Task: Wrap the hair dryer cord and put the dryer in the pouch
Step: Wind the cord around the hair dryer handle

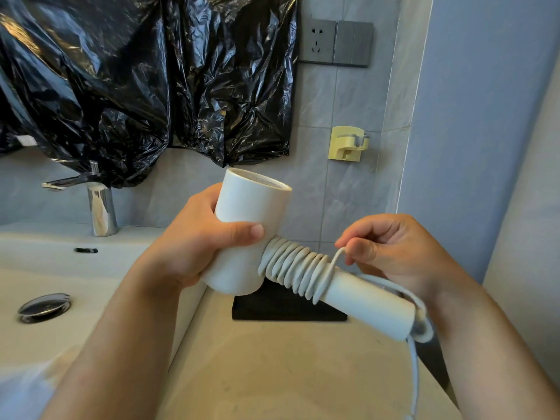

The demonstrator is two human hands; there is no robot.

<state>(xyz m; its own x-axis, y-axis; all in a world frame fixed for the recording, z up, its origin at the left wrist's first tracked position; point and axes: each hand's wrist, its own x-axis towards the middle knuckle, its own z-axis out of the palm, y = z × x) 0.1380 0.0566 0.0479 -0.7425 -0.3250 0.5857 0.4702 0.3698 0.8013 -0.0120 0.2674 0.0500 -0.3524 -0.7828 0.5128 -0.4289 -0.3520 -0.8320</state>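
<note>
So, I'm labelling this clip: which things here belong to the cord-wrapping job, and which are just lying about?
Job: hair dryer; cord; left hand, gripping the dryer; right hand, pinching the cord.
Lying about: faucet; sink; black plastic sheet; wall socket; yellow holder. Black block: possibly the pouch, unclear.

Illumination is bright and diffuse, with a warm cast on the beige stone counter (pixel 272 374). Specular glare marks the crinkled black plastic sheet (pixel 121 71) and the chrome cylindrical tap (pixel 101 207). The white plastic hair dryer (pixel 251 201) is sharp; its white cord (pixel 414 368) blurs near the lower edge. Wide-angle distortion bows straight lines at right; the lower-left corner is soft.
</note>
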